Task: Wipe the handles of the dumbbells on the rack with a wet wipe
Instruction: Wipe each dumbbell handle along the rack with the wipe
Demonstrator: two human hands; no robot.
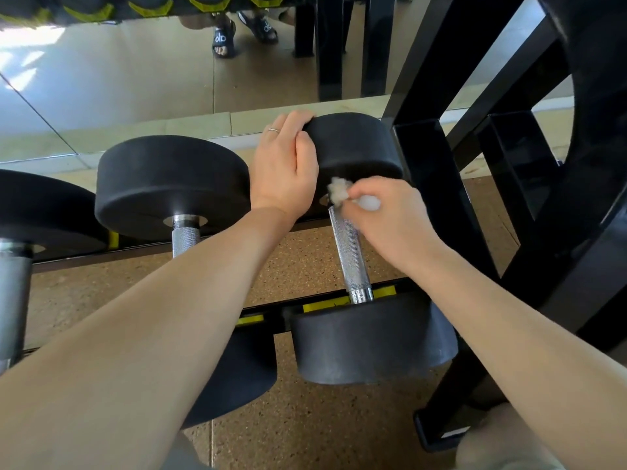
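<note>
Forearms: two bare forearms (142, 334) reach away from the camera, filling the near left and near right; nearest of all.
Rack: a black frame (437, 184) with slanted uprights on the right; two low rails with yellow pads run left to right and carry the weights over a speckled floor; a mirror stands behind.
Dumbbells: three in a row, each with round black heads; the right dumbbell (356, 147) is the one being cleaned; the middle dumbbell (169, 181) sits just beside it on the left; a third is cut off at the far left edge.
Handle: the knurled steel handle (349, 252) of the right dumbbell runs near to far between its two heads; most of it lies bare.
Left hand: the left hand (285, 164) curls over the left side of the far head, gripping and steadying it; a ring shows on one finger.
Right hand: the right hand (386, 215) pinches a bunched wipe at the handle's far end.
Wipe: the wet wipe (337, 191) is a small white wad, touching the handle where it meets the far head.
Risk: likely the weight rolls on the rails if the steadying grip loosens; the small wad may snag on the knurling and shed, or skip the underside.
</note>
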